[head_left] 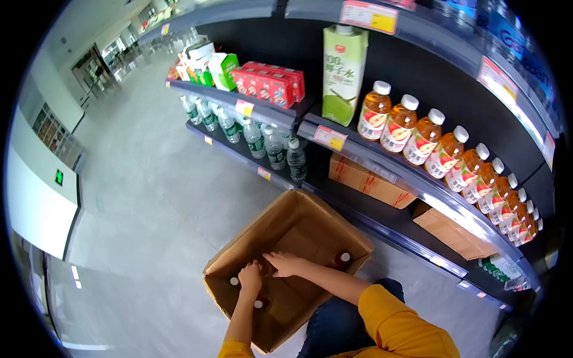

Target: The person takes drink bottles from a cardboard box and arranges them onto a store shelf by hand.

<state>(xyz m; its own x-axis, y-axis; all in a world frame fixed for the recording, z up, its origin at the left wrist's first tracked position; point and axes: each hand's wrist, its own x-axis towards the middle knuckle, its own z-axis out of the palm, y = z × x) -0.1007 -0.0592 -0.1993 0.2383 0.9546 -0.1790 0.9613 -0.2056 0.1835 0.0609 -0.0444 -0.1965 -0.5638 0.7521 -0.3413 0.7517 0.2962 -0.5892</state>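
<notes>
Both hands reach down into an open cardboard box (222,258) standing on the floor. My left hand (250,277) is closed, and what its fingers hold, if anything, is hidden. Close beside it my right hand (284,264) points left with fingers partly stretched and apart. A dark reddish-brown patch shows between the two hands; I cannot tell what it is. Inside the box are white-capped bottles: one cap (234,281) left of my left hand, another bottle (264,303) below it, and a third bottle (341,258) in the right corner.
A shelf edge (382,173) runs beyond the box. It carries a row of apple drink bottles (399,126), a green carton (344,77), red boxes (265,85) and water bottles (255,140). Cardboard boxes (370,181) sit lower down. Grey floor (137,197) extends left.
</notes>
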